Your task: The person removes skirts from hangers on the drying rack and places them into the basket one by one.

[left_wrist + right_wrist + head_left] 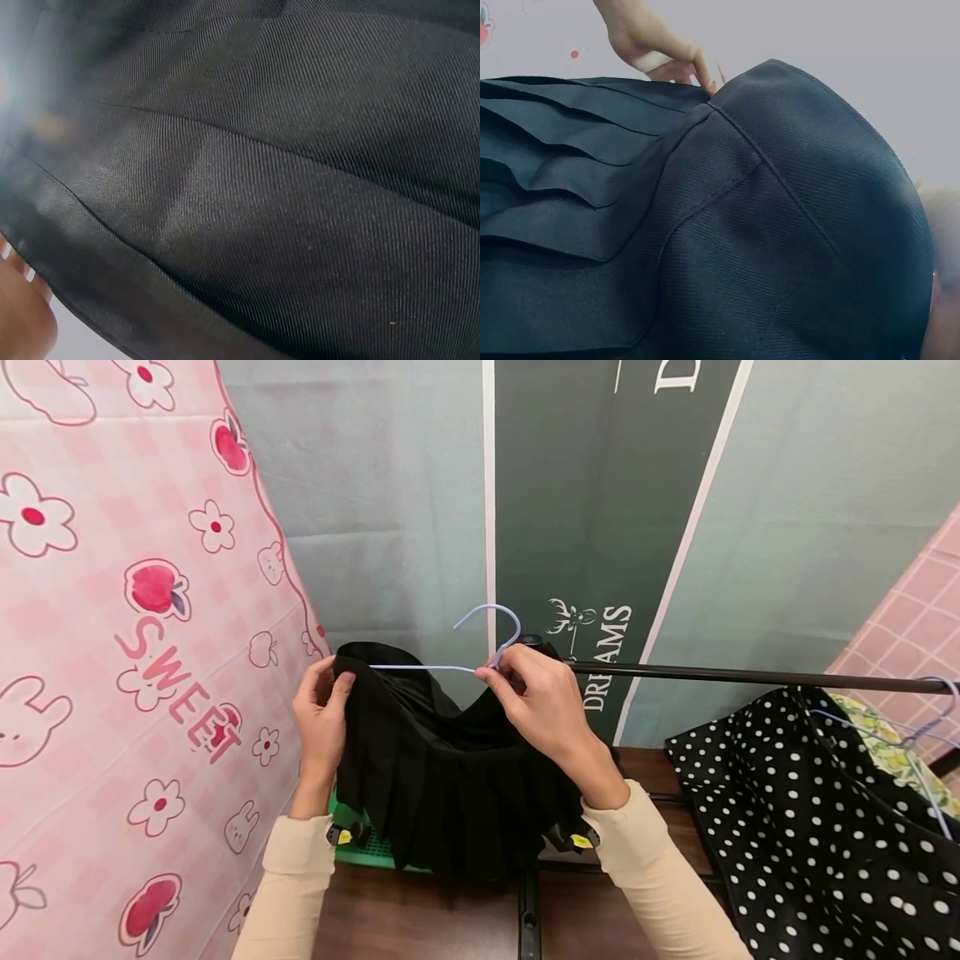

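Observation:
A black pleated skirt hangs in folds between the two hands, its waistband at the top. My left hand pinches the waistband's left end, thumb in front, with the left end of a thin lilac hanger running into the cloth there. At the hanger's neck, just under its upright hook, my right hand pinches the wire. Dark ribbed cloth of the skirt fills most of the left wrist view. In the right wrist view the waistband and pleats show, with the left hand behind them.
A black rail runs right from behind my right hand. From it hang a black polka-dot garment and another lilac hanger. A green basket lies under the skirt. Pink printed cloth stands close on the left.

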{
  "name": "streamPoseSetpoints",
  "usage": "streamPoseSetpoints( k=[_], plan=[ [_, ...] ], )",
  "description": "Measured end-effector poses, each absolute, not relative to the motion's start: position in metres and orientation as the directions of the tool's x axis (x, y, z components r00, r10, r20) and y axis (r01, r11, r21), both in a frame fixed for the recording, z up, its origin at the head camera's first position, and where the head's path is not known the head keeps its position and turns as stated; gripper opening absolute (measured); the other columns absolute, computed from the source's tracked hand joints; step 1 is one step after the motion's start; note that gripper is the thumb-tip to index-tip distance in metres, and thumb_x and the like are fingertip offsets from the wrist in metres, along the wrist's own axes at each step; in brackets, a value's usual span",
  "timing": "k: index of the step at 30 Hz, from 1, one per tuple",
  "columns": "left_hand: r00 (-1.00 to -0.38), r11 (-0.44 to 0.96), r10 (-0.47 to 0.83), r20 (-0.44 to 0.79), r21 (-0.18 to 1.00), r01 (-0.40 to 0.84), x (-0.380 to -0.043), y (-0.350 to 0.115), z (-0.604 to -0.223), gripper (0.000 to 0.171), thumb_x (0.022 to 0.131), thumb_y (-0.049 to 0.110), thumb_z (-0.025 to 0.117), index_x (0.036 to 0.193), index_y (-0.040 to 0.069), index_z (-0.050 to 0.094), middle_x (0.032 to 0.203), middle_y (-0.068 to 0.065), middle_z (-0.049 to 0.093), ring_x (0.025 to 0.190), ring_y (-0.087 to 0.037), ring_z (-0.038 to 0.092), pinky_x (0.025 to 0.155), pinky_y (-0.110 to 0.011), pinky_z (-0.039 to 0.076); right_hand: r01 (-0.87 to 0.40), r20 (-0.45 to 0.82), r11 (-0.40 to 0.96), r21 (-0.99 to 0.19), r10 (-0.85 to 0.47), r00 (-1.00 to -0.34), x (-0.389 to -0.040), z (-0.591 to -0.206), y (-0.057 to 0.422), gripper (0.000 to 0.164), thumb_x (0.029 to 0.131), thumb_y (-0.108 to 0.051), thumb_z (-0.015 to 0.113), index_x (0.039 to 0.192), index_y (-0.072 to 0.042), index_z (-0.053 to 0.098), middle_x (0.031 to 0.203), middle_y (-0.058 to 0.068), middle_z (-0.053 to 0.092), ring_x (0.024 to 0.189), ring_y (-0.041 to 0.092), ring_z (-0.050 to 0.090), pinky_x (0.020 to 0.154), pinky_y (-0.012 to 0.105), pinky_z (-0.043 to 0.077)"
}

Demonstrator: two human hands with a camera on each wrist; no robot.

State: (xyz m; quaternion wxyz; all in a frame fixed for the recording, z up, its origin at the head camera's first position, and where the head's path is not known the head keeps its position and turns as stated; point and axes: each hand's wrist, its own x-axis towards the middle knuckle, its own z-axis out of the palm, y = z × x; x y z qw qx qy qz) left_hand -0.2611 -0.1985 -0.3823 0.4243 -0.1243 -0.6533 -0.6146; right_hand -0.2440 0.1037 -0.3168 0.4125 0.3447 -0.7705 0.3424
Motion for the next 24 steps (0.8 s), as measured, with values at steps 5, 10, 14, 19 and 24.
streamPoseSetpoints(
  k=[5,10,14,19,24],
  plan=[
    [-0.599,0.223,-0.368,0.711,0.693,0.686,-0.26,-0.202,-0.376,0.028,0.103,0.0,0.068,0.128,-0.011,0.066,0.094,0.01,0.066,0.082,-0.007,0.058,0.077,-0.019,0.048,-0.824,0.878,0.509,-0.248,-0.241,-0.413,-0.244,-0.313,0.099,0.019,0.095,-0.02,0.083,0.088,-0.009,0.07,0.075,0.001,0.064,0.061,0.01,0.05,0.057,0.026,0.039],
    [-0.589,0.243,-0.382,0.712,0.693,0.679,-0.259,-0.207,-0.374,0.03,0.103,0.005,0.07,0.128,-0.011,0.066,0.096,0.008,0.067,0.083,-0.007,0.058,0.076,-0.019,0.048,-0.83,0.881,0.499,-0.248,-0.24,-0.407,-0.244,-0.312,0.093,0.019,0.095,-0.021,0.083,0.088,-0.009,0.07,0.076,0.001,0.064,0.062,0.011,0.05,0.057,0.027,0.039],
    [-0.591,0.221,-0.399,0.701,0.699,0.68,-0.26,-0.21,-0.374,0.031,0.103,0.006,0.07,0.129,-0.01,0.067,0.097,0.006,0.068,0.083,-0.009,0.058,0.076,-0.02,0.048,-0.836,0.886,0.491,-0.245,-0.237,-0.399,-0.246,-0.311,0.088,0.02,0.095,-0.021,0.083,0.086,-0.01,0.069,0.076,0.0,0.064,0.062,0.011,0.051,0.057,0.028,0.04],
    [-0.588,0.245,-0.416,0.694,0.708,0.662,-0.259,-0.212,-0.375,0.03,0.105,0.005,0.066,0.133,-0.007,0.067,0.098,0.01,0.064,0.083,-0.009,0.054,0.076,-0.02,0.044,-0.841,0.893,0.487,-0.236,-0.233,-0.385,-0.249,-0.312,0.083,0.022,0.095,-0.022,0.083,0.086,-0.009,0.067,0.076,0.001,0.065,0.061,0.011,0.051,0.057,0.027,0.041],
    [-0.577,0.254,-0.44,0.688,0.712,0.655,-0.261,-0.215,-0.379,0.031,0.105,0.007,0.066,0.132,-0.008,0.067,0.101,0.01,0.064,0.086,-0.008,0.053,0.076,-0.019,0.043,-0.844,0.894,0.479,-0.242,-0.227,-0.385,-0.255,-0.317,0.079,0.023,0.095,-0.022,0.083,0.085,-0.009,0.067,0.076,0.001,0.065,0.061,0.011,0.052,0.057,0.027,0.041]
  ],
)
